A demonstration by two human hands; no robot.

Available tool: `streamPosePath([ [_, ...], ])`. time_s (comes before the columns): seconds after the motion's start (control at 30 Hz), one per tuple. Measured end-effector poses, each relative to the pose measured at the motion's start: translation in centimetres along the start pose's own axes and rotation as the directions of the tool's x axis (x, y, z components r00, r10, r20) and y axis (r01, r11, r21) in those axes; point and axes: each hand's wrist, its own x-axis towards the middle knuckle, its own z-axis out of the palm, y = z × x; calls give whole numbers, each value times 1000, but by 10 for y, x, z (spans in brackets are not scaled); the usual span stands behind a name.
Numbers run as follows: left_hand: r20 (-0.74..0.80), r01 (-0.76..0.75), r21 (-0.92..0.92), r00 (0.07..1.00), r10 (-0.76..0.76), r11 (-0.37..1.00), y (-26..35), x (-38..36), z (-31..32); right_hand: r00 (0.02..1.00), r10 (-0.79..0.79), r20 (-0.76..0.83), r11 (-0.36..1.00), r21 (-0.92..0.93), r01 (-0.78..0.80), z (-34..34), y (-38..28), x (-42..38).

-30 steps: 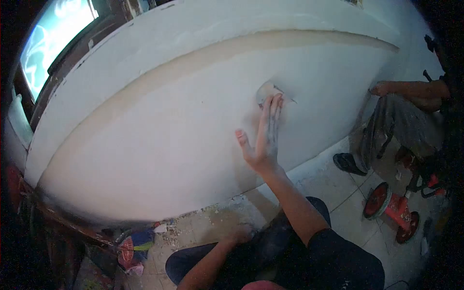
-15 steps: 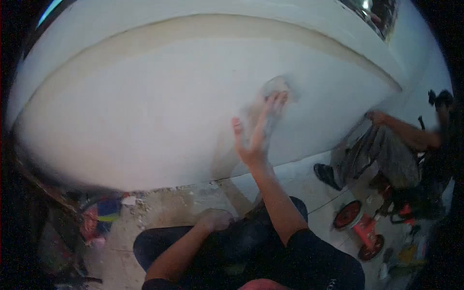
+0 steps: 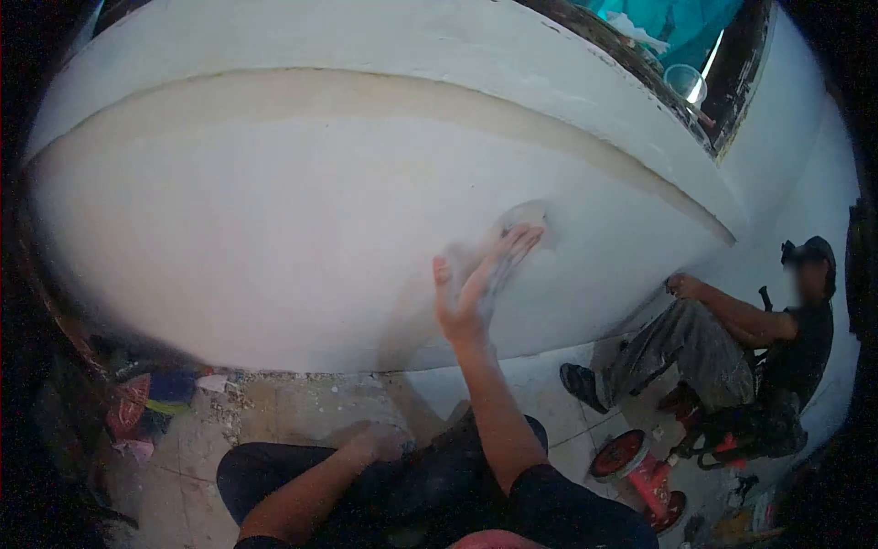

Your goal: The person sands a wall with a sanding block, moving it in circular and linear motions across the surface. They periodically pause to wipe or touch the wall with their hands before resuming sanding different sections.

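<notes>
My right hand [image 3: 494, 265] lies against a curved white wall panel [image 3: 274, 229], fingers stretched out and thumb apart. Beneath its fingertips is a small pale sheet with dark edges, apparently sandpaper [image 3: 526, 215], pressed flat to the surface. Whitish dust coats the back of this hand. Low in the view, my left hand [image 3: 389, 439] rests by my left knee, in shadow; its fingers are too blurred to make out, and nothing shows in it.
At the right, a person [image 3: 796, 339] sits on the floor with hands by the panel's lower edge. A red wheel-ended object [image 3: 649, 485] stands near my right leg. A clear plastic cup [image 3: 686, 82] is on the ledge above. Colourful scraps [image 3: 155, 403] and debris lie at left.
My view has tilted upward and turned slightly, showing more of the ledge and cup. My right hand and the sandpaper have slid a little left along the panel. My left hand stays by the knee.
</notes>
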Motion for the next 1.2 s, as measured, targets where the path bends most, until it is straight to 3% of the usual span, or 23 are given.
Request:
streamPosePath([
  [0.03, -59, -40, -142, 998, 32, 989, 9, -16, -22, 1000, 12, -8, 1000, -13, -12, -1, 3, 4],
  [0.07, -49, -38, -129, 998, 32, 991, 0, -2, -6, 1000, 24, -17, 999, -26, -24, -3, 5, 6],
  [0.13, 208, 90, 195, 969, -131, 977, -15, 45, 35, 999, 36, 38, 999, -19, -36, 9, 7, -38],
  [0.27, 343, 123, 186, 921, -182, 975, 35, 7, -43, 974, 65, 219, 995, -82, -48, 28, 28, -91],
  [0.33, 220, 108, 86, 968, -124, 990, 56, -9, -69, 988, 90, 127, 996, -26, -88, 5, 17, -40],
  [0.47, 423, 128, 209, 882, -208, 970, 26, 18, -25, 997, 76, -31, 996, 55, -74, -19, 29, 8],
  [0.53, 217, 45, 183, 972, -85, 982, 19, 15, -16, 993, 114, 26, 993, 29, -115, -4, 28, -34],
  [0.63, 185, 68, 255, 976, -118, 965, -20, 37, 38, 978, 136, 157, 990, 13, -139, 6, 21, -68],
  [0.7, 267, 69, 293, 952, -151, 954, 13, 22, -7, 960, 141, 241, 989, 11, -149, 5, 18, -64],
  [0.77, 363, 49, 306, 917, -164, 951, 16, 21, 8, 996, 86, 22, 995, 45, -87, -16, 20, -16],
  [0.83, 206, -25, 162, 979, -9, 986, -27, 30, 41, 996, 86, -34, 996, 38, -84, -23, 21, 0],
  [0.87, 232, -70, 174, 972, 28, 982, -33, 31, 43, 994, 55, -98, 997, 55, -50, -23, 24, 6],
  [0.9, 248, -12, 196, 968, -38, 981, -17, 21, 28, 991, 68, -114, 998, 10, -67, -20, 26, -5],
  [0.93, 255, 50, 218, 961, -106, 975, -9, 19, 18, 997, 81, 8, 997, 13, -81, -13, 24, -26],
  [0.97, 270, 17, 224, 960, -79, 974, -10, 23, 15, 987, 90, 132, 995, 24, -94, -5, 24, -44],
  [1.0, 242, -28, 217, 970, -27, 976, -14, 21, 18, 987, 102, 125, 995, -2, -103, -1, 23, -55],
  [1.07, 226, -78, 207, 974, 29, 975, 0, 17, 8, 946, 116, 304, 983, 102, -153, 7, 20, -75],
  [1.13, 302, 164, 165, 930, -208, 973, 43, 11, -31, 962, 101, 254, 990, 74, -123, -14, 14, -34],
  [1.2, 288, 135, 153, 941, -175, 979, 19, 17, 3, 997, 69, 33, 997, 36, -70, -38, 15, 5],
])
